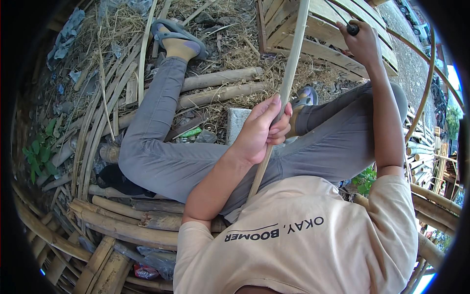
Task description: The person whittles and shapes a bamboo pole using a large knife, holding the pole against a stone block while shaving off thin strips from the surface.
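Note:
A long pale bamboo strip [292, 54] slants from my lap up past the top edge of the view. My left hand [262, 128] is closed around its lower part, with the thumb lying along the strip. Out to the upper right, beside a wooden slatted crate, my right hand [364, 46] grips a black-handled knife [352, 29]. The knife's thin dark blade points away to the upper left, over the crate, and its tip is cut off by the top edge. The blade is apart from the strip.
The wooden crate [320, 36] stands ahead on the right. Between my legs are a grey block [238, 122] and bamboo poles [223, 78]. Long split strips [93, 132] lie to the left. Shavings [230, 41] cover the ground, and curved bamboo [423, 93] rises at the right.

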`<action>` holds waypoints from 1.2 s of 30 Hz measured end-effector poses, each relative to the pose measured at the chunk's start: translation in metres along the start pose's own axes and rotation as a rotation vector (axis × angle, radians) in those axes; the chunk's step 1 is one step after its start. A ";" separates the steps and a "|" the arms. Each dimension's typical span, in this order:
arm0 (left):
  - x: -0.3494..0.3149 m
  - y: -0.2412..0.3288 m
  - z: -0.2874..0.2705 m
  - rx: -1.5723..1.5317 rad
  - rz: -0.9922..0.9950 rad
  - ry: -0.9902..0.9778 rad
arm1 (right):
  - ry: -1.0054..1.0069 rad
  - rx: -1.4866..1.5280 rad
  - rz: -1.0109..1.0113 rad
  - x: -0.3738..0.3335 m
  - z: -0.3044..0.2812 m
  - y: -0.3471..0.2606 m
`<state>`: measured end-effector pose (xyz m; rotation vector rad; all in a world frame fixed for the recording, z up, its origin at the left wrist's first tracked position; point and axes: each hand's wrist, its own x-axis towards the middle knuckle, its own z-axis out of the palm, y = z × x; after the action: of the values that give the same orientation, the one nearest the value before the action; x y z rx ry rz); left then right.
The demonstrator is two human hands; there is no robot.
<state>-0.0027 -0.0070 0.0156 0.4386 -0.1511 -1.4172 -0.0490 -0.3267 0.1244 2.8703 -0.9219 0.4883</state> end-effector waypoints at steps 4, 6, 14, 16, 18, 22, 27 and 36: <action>-0.003 0.005 -0.001 -0.070 -0.002 -0.126 | -0.077 0.123 0.054 -0.008 0.001 -0.005; -0.003 0.006 -0.003 -0.105 -0.005 -0.167 | -0.143 0.272 0.127 -0.013 0.000 -0.016; 0.000 0.006 -0.013 -0.325 -0.072 -0.368 | -0.017 0.433 0.082 -0.020 -0.005 -0.028; 0.002 0.004 -0.016 -0.319 -0.072 -0.355 | 0.004 0.418 0.034 -0.023 -0.006 -0.031; 0.004 0.003 -0.017 -0.315 -0.074 -0.340 | -0.036 0.449 -0.037 -0.033 -0.005 -0.043; 0.006 0.002 -0.017 -0.332 -0.073 -0.271 | -0.190 0.260 -0.232 -0.048 -0.012 -0.067; 0.008 -0.006 -0.015 -0.235 -0.051 -0.204 | -0.149 0.184 -0.345 -0.057 -0.007 -0.074; 0.001 -0.011 -0.004 -0.101 -0.010 -0.103 | -0.106 0.077 -0.229 -0.040 -0.009 -0.062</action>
<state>-0.0109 -0.0080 0.0076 0.2832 -0.1597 -1.4505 -0.0466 -0.2528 0.1204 3.0456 -0.5871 0.3601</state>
